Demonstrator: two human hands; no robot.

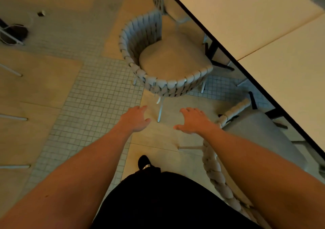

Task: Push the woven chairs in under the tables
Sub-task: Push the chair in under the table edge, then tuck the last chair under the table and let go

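**Chair just ahead of both hands, seat partly out from the table edge**

While reaching forward: left hand (134, 119), fingers spread, holding nothing; right hand (190, 121), fingers spread, equally near. Straight beyond the fingertips, apart, the woven chair (163, 60), back curved toward them, seat front angled toward the table (255, 26) edge on the right.

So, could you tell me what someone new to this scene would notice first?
Two bare hands, left and right, reach forward, open and holding nothing. Just beyond them stands a grey woven chair, its seat only partly under the pale table at upper right. Another woven chair sits close by the right arm.
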